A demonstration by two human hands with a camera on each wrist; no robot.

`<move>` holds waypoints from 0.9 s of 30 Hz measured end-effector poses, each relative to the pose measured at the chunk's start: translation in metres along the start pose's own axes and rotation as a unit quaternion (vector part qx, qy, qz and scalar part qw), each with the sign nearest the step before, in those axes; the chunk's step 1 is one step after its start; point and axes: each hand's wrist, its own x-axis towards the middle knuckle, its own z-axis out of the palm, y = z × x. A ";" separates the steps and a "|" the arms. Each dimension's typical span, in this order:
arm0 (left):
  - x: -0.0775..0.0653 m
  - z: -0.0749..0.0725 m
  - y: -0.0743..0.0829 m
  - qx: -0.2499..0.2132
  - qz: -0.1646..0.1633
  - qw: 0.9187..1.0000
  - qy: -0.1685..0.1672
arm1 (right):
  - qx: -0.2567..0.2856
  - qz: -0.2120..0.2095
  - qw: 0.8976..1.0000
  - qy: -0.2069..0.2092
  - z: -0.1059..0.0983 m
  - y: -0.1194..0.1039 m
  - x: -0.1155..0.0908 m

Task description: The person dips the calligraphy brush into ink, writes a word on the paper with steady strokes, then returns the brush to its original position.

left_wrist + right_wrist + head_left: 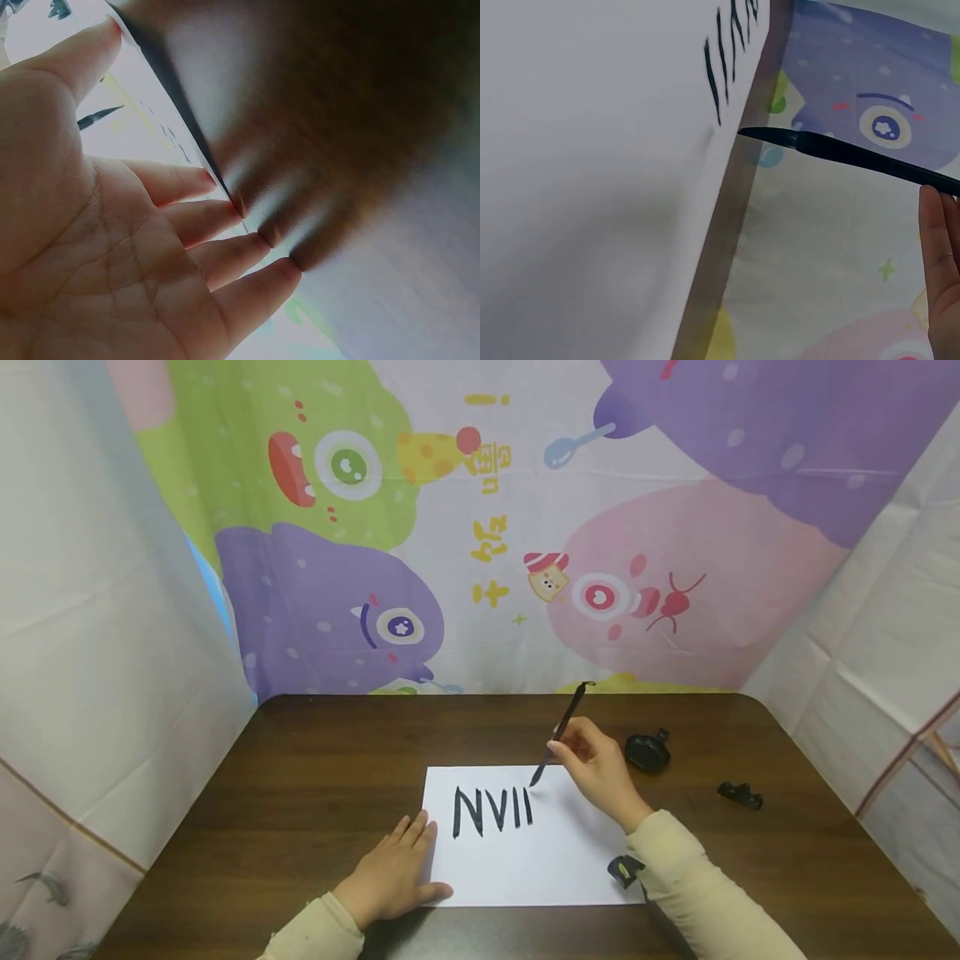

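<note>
Slender black brush with a loop at its top end (572, 708) is in the right hand (597, 770), tilted above the far part of a white rectangular sheet of paper (555, 868); grip pinches the shaft partway up, between thumb and fingers. Dark tip sits near the top of the last upright of the bold black painted marks (469, 812); looks just apart from the paper, though contact is hard to judge. Left hand (397, 864) grasps nothing: fingers extended, resting at the sheet's left edge, thumb by the near corner. Judgement on handling: brush probably light, shaft stiff and perhaps smooth, tip soft and easily splayed; best held on the shaft, well clear of the tip. Paper likely thin, easily creased or smeared; press on unpainted margins only. Count: one brush, one sheet, four letter-like marks (N, V, two uprights), two hands. Also on the dark brown wood-grain table (315, 793): one black oval dish with a small tab (647, 752), beyond the sheet's right side; one small black wavy-topped rest (740, 794), farther right. One black piece with a yellowish patch (624, 870) lies at the sheet's right edge, partly behind the cream sleeve (675, 852); identity unclear.
</note>
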 end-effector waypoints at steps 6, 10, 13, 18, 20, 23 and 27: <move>0.000 -0.001 0.001 0.000 0.002 1.000 0.001 | 0.015 0.010 1.000 -0.007 0.006 0.007 -0.001; 0.000 0.000 0.001 0.002 0.004 1.000 0.003 | 0.023 0.008 1.000 -0.007 0.009 0.010 -0.001; 0.000 0.000 0.000 0.002 0.003 1.000 0.004 | 0.030 0.006 1.000 -0.005 0.011 0.011 -0.001; -0.001 0.000 0.000 -0.001 0.003 1.000 0.005 | 0.034 0.001 0.999 -0.005 0.012 0.012 -0.001; -0.001 0.000 0.000 -0.003 0.004 1.000 0.005 | 0.036 0.001 0.999 -0.005 0.012 0.012 -0.001; -0.001 0.001 0.000 -0.003 0.005 1.000 0.004 | 0.035 0.004 0.999 -0.008 0.013 0.014 -0.002; 0.000 0.001 -0.001 -0.002 0.005 1.000 0.003 | 0.023 0.008 1.000 -0.007 0.015 0.025 -0.004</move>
